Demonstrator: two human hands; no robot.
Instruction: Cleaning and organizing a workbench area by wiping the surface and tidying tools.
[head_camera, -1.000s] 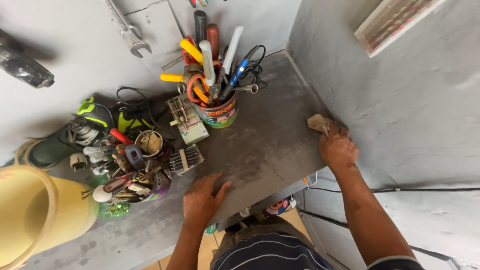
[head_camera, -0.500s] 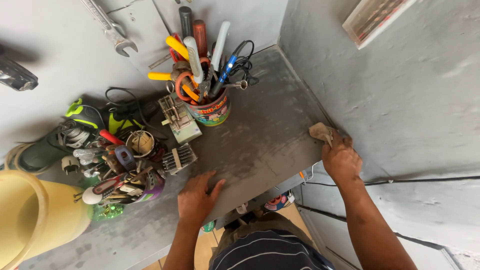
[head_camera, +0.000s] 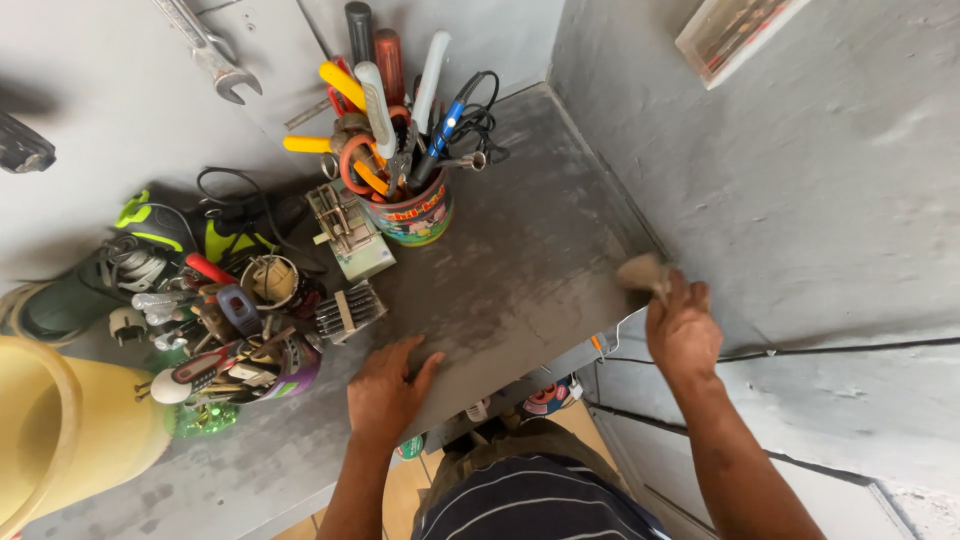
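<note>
My right hand is closed on a rag at the right edge of the tabletop. My left hand lies flat and open. If I wipe too wide, I might bump the can of tools.

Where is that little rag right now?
In the head view, the rag sits at the grey shelf's right edge, against the wall, bunched under the right hand's fingertips.

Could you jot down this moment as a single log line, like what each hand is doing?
right hand: grips tan rag at shelf's right edge | left hand: flat on grey shelf | tool can: upright behind
</note>
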